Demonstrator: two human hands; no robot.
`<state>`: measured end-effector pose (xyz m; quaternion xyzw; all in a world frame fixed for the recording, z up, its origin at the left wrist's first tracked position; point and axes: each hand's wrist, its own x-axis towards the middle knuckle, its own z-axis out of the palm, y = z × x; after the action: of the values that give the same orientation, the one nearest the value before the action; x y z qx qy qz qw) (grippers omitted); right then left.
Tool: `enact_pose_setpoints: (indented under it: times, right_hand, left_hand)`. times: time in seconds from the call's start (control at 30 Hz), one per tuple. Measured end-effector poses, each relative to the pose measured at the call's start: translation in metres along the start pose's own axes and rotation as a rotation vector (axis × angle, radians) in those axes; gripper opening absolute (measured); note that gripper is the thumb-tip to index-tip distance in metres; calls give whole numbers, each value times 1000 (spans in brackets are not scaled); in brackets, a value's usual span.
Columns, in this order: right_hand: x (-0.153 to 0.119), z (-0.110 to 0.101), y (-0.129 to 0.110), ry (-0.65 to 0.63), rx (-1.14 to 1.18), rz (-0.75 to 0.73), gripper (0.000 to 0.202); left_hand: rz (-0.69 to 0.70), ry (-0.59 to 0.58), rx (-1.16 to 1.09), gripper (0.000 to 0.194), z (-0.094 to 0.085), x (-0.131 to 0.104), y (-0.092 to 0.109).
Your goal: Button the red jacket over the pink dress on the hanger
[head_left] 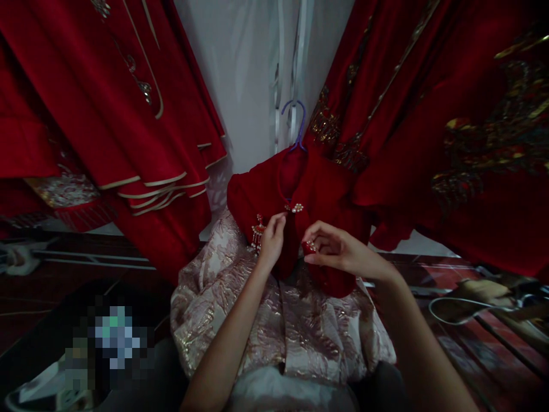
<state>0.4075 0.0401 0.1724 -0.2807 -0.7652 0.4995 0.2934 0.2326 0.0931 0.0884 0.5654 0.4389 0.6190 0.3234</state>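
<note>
A red garment (330, 183) lies on a purple hanger (300, 129), over shiny pale brocade fabric (261, 320). At its collar sits a pearl fastening (295, 208). Just below that, my left hand (273, 236) has its fingers closed on the garment's left front edge. A beaded tassel ornament (258, 232) hangs beside it. My right hand (332, 246) pinches the other front edge, where a small jewelled fastening (310, 246) shows between thumb and fingers.
Red garments hang at the left (141, 131) and the right (412, 149), with a pale curtain (249, 74) behind. A white hanger (454, 312) lies at the lower right. Part of the lower left is pixelated.
</note>
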Motion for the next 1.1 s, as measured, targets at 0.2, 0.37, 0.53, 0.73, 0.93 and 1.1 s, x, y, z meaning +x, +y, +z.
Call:
enact_pose_setpoints:
  times: [0.2, 0.37, 0.53, 0.73, 0.93, 1.1]
  right_hand:
    - [4, 3, 9, -142, -73, 28, 20]
    - [3, 0, 12, -197, -96, 114, 23]
    - [5, 1, 10, -191, -126, 101, 25]
    - [5, 1, 12, -190, -134, 87, 24]
    - [5, 1, 13, -181, -136, 74, 25]
    - [6, 0, 15, -194, -106, 76, 25]
  left_hand:
    - [209, 385, 530, 17, -28, -4, -7]
    - [176, 432, 615, 23, -37, -9, -32]
    - [112, 310, 481, 12, -34, -10, -45]
    - [127, 402, 390, 23, -31, -10, -39]
    - [170, 393, 367, 16, -30, -10, -39]
    - [194, 393, 364, 15, -30, -10, -37]
